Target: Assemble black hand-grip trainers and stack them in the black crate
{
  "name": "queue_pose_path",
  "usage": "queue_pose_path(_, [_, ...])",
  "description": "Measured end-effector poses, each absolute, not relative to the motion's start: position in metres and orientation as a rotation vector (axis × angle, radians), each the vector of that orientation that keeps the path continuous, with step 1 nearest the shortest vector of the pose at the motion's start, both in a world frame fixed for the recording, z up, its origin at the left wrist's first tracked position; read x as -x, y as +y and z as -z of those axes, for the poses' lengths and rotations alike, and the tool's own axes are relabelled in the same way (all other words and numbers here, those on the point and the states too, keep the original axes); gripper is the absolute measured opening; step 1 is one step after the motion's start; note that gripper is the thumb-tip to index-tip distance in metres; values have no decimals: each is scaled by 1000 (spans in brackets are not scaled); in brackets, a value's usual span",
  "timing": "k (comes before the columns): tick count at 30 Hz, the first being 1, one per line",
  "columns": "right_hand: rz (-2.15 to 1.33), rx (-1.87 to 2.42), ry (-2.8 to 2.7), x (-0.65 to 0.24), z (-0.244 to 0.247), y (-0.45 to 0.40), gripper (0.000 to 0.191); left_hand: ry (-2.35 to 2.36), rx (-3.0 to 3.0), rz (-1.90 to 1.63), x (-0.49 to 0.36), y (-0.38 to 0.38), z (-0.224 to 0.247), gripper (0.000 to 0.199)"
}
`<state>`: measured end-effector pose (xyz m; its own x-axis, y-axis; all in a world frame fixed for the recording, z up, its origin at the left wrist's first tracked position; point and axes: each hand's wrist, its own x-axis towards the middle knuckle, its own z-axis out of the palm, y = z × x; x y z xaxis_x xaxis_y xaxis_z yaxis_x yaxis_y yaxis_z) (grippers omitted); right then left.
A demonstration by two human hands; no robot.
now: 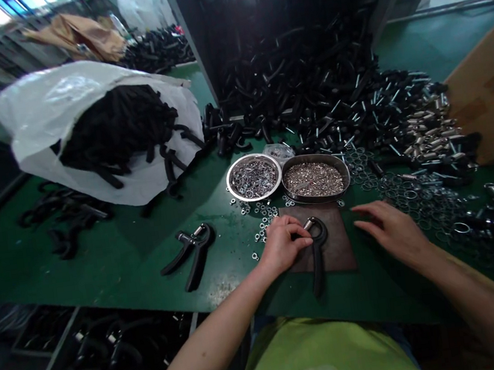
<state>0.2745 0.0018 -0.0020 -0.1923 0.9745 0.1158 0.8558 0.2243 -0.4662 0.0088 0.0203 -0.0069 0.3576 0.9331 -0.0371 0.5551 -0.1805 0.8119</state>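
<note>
Black curved handle [317, 260] is lying on the brown mat [343, 251], long axis pointing roughly at the person, hooked end away, straight end poking past the mat's near edge. Left hand [282, 246] is way nearer, coming in from the left with bunched fingertips at the spring [309, 223], can't tell if they're actually gripping. Right hand [392, 231] is off to the right, open and empty

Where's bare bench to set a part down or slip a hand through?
Bare green tabletop: left of the V-shaped hand grip; between it and the small metal rings; narrow strip between dark mat and right hand. Crowded: behind both bowls, heaped black handles; beyond the right hand, wire rings.
</note>
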Motion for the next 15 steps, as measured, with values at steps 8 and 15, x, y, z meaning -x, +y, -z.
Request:
queue_pose_path(8, [151, 2129, -2029, -358, 38, -69, 26, 1301, -1790, -544, -11, 27, 6, 6])
queue_pose_path(15, [-592, 1940, -1774, -301, -16, -61, 33, 1355, -1745, -424, -14, 32, 2, 9])
